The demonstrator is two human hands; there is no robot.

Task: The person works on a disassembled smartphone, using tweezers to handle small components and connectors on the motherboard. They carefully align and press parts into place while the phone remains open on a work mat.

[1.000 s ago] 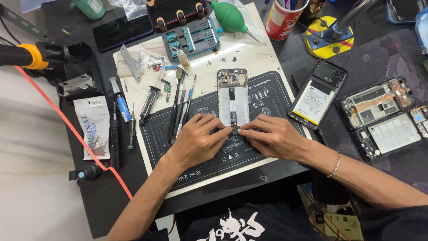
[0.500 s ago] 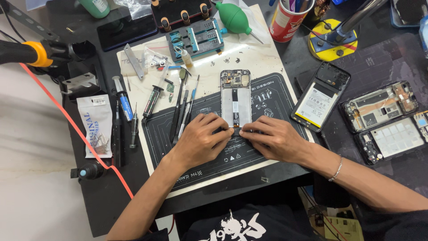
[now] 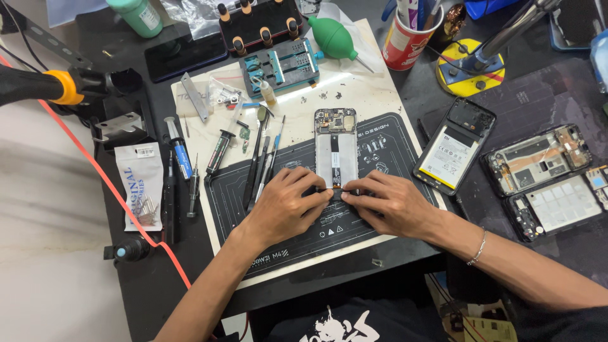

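An opened phone frame [image 3: 335, 147] without its back lies upright on the dark repair mat [image 3: 297, 221], circuit board at its top end. My left hand [image 3: 285, 206] and my right hand [image 3: 386, 204] meet at the phone's lower end. The fingertips of both press on its bottom edge, with a thin dark tool or part pinched between them; which hand holds it is unclear. The lower end of the phone is hidden under my fingers.
Tweezers and screwdrivers [image 3: 259, 161] lie left of the phone. A phone with its battery showing [image 3: 453, 149] and two more opened phones [image 3: 544, 180] lie to the right. A green blower [image 3: 335, 38], a red cup of tools [image 3: 405, 38] and a clamp jig [image 3: 278, 63] sit behind.
Both hands stay at the phone's lower end, with only small finger shifts. The view has shifted slightly.
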